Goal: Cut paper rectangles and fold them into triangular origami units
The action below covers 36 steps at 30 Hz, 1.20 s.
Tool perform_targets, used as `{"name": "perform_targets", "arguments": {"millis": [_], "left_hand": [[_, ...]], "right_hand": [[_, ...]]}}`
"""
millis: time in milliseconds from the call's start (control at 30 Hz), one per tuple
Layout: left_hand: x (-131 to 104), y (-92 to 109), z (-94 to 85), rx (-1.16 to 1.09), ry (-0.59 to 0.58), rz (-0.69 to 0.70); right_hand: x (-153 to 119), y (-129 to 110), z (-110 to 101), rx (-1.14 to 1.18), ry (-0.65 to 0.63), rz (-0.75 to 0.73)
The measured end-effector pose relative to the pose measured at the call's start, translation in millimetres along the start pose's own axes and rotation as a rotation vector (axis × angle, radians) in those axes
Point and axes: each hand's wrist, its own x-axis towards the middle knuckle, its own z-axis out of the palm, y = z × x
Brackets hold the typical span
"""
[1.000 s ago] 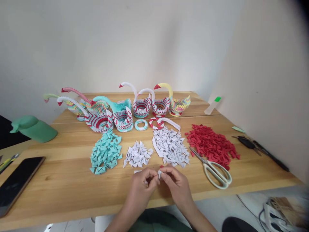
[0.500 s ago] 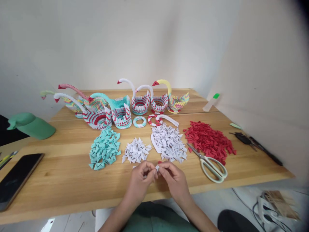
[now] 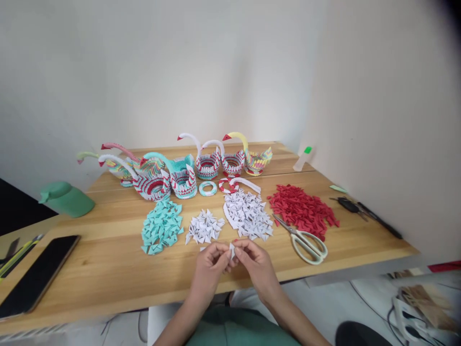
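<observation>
Between the fingertips of both hands is a small white folded paper triangle [image 3: 232,251]. My left hand [image 3: 211,265] pinches it from the left, and my right hand [image 3: 256,263] from the right. A speck of red shows by the right index finger; what it belongs to is partly hidden. Just beyond the hands lie a small pile of white paper triangles [image 3: 204,227] and a bigger white pile [image 3: 248,214]. Turquoise triangles [image 3: 162,228] are heaped to the left, red ones [image 3: 301,209] to the right.
Several folded-paper swans [image 3: 151,186] stand along the back, with a turquoise ring [image 3: 208,188] in front. Scissors [image 3: 306,244] lie right of my hands. A phone [image 3: 39,274] and a green bottle [image 3: 67,199] are at left, keys [image 3: 348,205] at right.
The view has shifted a little, so the tabletop things sit differently in frame. The white paper triangle now stands more upright between my fingertips. Both hands still pinch together.
</observation>
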Motion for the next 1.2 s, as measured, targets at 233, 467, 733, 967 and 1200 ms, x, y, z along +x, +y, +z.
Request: {"name": "perform_targets", "arguments": {"millis": [233, 467, 733, 967, 1200], "left_hand": [[-14, 3, -11.1, 0.231, 0.092, 0.144], [-13, -2, -22.7, -0.003, 0.007, -0.023], [-13, 6, -24.2, 0.257, -0.008, 0.161], [-5, 12, -20.9, 0.382, -0.011, 0.189], [-3, 30, -37.0, 0.265, 0.013, 0.146]], "right_hand": [[-9, 1, 13, -0.122, 0.035, -0.024], [-11, 5, 17, -0.141, -0.013, -0.004], [-8, 0, 15, -0.171, -0.051, 0.015], [0, -12, 11, -0.315, -0.115, -0.084], [11, -14, 4, -0.401, 0.027, -0.152]]}}
